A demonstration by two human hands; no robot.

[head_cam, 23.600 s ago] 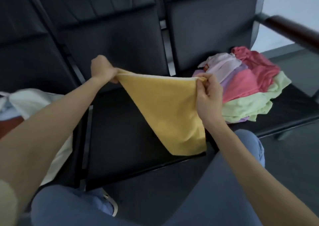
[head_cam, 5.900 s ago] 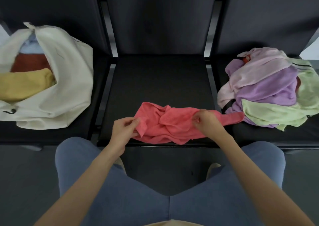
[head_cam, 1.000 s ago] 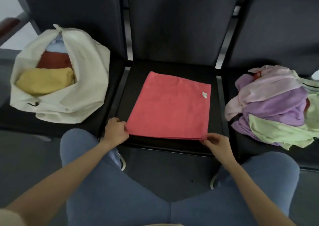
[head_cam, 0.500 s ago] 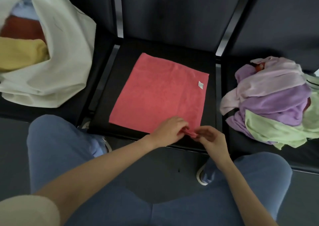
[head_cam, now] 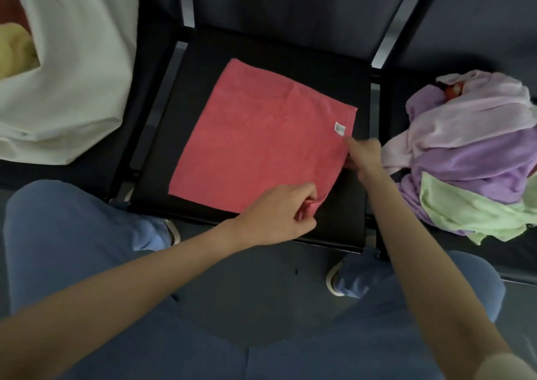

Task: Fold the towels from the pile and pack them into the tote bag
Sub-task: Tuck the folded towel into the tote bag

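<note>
Hands both on pink towel's right edge: left hand [head_cam: 279,214] pinches lower-right corner, right hand [head_cam: 363,156] grips mid-edge of pink towel [head_cam: 261,138], fold goes frame-left.

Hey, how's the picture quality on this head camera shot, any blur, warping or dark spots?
Head view: dim, flat light, no glare; the black seat and chair backs lose detail. Wide-angle warping bends the edges, stretching the tote bag. The pink towel is fairly sharp; the right hand looks slightly smeared, the left hand clearer.
</note>
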